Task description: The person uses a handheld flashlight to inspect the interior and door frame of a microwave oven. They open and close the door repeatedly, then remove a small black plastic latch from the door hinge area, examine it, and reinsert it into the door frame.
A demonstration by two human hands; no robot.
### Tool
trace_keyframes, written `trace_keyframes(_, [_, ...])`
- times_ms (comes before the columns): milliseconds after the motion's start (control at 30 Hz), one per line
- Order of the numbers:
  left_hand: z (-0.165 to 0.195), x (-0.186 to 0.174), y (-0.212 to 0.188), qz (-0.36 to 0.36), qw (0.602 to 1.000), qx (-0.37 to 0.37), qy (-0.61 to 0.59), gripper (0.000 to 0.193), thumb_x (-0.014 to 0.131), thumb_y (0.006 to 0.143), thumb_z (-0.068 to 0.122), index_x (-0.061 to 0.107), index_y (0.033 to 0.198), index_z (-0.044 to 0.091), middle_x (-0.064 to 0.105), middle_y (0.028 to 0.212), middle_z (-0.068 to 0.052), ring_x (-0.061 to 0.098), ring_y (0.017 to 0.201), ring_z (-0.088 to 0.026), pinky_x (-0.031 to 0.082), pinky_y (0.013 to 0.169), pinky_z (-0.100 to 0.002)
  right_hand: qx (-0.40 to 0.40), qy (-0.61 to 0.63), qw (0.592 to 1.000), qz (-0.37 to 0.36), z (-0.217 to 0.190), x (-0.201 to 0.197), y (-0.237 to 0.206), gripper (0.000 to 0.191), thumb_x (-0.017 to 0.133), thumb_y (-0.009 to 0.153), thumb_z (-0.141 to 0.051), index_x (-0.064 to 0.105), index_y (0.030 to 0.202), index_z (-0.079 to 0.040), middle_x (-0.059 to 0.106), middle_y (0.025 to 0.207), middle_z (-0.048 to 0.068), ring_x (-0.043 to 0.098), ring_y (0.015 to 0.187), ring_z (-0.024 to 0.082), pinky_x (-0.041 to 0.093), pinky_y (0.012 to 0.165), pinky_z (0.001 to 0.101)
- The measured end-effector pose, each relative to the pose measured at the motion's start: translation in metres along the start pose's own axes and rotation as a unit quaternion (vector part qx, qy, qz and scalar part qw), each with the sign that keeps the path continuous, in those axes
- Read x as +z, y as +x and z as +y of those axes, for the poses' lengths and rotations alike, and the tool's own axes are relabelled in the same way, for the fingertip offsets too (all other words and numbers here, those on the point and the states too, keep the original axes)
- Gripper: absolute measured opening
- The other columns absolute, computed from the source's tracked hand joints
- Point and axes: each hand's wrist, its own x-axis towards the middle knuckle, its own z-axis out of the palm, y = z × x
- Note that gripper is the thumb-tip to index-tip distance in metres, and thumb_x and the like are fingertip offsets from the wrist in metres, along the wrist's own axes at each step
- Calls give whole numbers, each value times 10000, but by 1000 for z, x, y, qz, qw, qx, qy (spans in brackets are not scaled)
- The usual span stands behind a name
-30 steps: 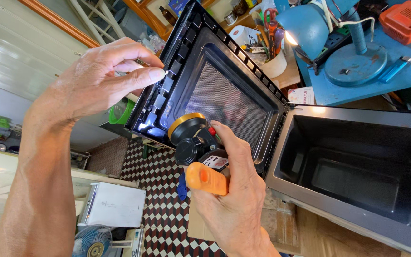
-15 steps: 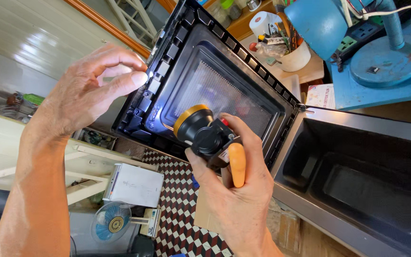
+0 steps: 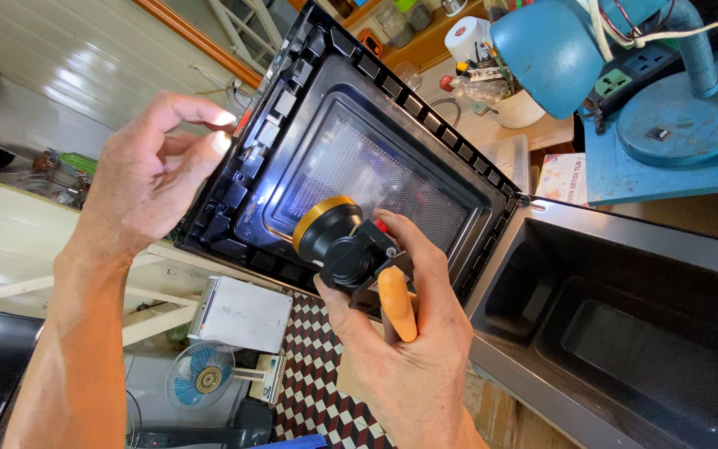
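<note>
My right hand (image 3: 413,349) grips a black lamp with a yellow rim (image 3: 336,239) together with an orange-handled tool (image 3: 397,303), and the lamp lights the inside of an open microwave door (image 3: 359,158). My left hand (image 3: 153,175) is at the door's outer edge, its fingertips pinched on the black plastic frame near the latch side. The door's mesh window faces me. The microwave's dark cavity (image 3: 625,333) lies open to the right.
A blue desk lamp (image 3: 558,50) with a round base (image 3: 691,116) stands behind the microwave, beside a power strip (image 3: 633,75) and a cup of tools (image 3: 504,91). Below are a checkered floor (image 3: 317,391), a small fan (image 3: 203,376) and a white box (image 3: 243,312).
My left hand shifted slightly along the door edge, fingertips still pinched. The right hand turned the lamp and orange handle a little while keeping the light on the door.
</note>
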Motion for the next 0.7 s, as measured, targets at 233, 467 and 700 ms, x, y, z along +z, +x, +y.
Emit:
trace_keyframes(233, [-10,-2,-9,69,997,-27,-5,216,564,1069,158,613,1257,64,694,1136,-86,547,876,-129,479,753,-258,-88,-81,993,-11,-2,2,-4,664,874,778,-70,566,1366,-75,725,1171,68,726,1016,109,612,837,243])
trace_keyframes(467, [28,27,-96,308,932,17,-193,230,582,1162,118,554,1363,10,686,1173,-115,657,1012,-140,580,947,-275,-113,-253,961,0,-40,14,-17,688,892,751,-109,594,1371,-114,738,1196,34,691,786,74,570,684,215])
trace_keyframes(700, [81,92,-135,211,778,-210,-552,558,566,989,297,486,1453,-2,594,1390,-93,587,1274,-134,460,1090,-338,-284,-370,880,-89,-83,31,-27,726,858,740,-83,542,1394,-91,658,1289,102,745,937,202,608,779,283])
